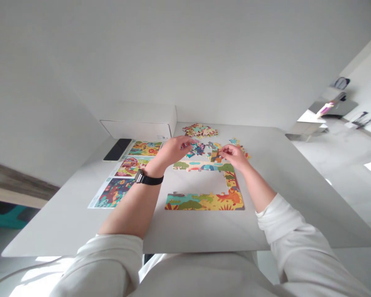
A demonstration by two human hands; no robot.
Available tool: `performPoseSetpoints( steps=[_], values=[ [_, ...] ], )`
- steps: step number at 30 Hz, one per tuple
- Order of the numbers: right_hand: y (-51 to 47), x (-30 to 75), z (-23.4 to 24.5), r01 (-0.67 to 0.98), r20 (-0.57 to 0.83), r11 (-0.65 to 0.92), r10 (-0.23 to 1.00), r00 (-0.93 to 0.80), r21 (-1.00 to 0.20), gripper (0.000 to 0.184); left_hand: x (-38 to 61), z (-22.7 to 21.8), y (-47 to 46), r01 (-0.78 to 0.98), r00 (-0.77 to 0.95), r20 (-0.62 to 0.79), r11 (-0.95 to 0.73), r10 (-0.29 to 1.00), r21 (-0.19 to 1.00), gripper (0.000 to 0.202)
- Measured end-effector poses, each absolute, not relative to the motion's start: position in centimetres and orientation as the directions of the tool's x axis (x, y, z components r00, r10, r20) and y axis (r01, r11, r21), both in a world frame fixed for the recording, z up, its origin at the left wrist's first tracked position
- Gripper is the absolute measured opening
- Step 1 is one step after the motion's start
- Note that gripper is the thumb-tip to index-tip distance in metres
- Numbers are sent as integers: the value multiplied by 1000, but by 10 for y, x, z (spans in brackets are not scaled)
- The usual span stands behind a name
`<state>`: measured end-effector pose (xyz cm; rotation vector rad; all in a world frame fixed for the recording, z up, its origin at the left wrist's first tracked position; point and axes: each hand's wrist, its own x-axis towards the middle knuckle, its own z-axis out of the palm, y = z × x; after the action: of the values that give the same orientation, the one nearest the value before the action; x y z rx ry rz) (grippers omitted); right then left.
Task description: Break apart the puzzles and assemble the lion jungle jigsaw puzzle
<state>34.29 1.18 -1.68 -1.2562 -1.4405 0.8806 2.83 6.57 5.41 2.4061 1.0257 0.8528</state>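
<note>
The left hand (173, 150), a black-strapped wristwatch (148, 179) on its wrist, reaches over a small cluster of blue jigsaw pieces (196, 149) with its grip narrow, though whether it holds one cannot be told. The right hand (235, 157) pinches an orange-brown piece (215, 156) in a narrow grip. Both hands are above the top edge of one partly built jigsaw border (204, 202) lying on a white bench (281, 185), with one heap of loose pieces (200, 130) beyond it and a smaller scatter (239, 147) to the right. To its left lie three picture sheets (131, 166), one black phone (118, 149) and one white box (138, 123), any print on them too small to read
</note>
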Motion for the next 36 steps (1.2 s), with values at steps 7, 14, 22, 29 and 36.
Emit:
performPoseSetpoints(
  steps=[7, 14, 22, 29, 36],
  values=[
    [-32, 308, -8, 228, 238, 213, 968, 85, -950, 48, 41, 53, 25, 427, 552, 343, -611, 760, 666, 31],
    [-44, 260, -6, 173, 267, 260, 964, 19, -950, 42, 26, 16, -9, 272, 488, 233, -401, 841, 875, 39],
    [-51, 245, -24, 415, 391, 358, 920, -6, -836, 32, 12, -14, 5, 277, 433, 171, -311, 885, 909, 31],
    [-56, 249, -28, 624, 584, 553, 791, -183, -553, 60, 13, -15, 4, 262, 368, 130, -237, 921, 935, 29],
    [-58, 244, -25, 658, 586, 602, 757, -289, -452, 66, 11, -10, 2, 224, 409, 117, -224, 905, 949, 30]
  ],
)
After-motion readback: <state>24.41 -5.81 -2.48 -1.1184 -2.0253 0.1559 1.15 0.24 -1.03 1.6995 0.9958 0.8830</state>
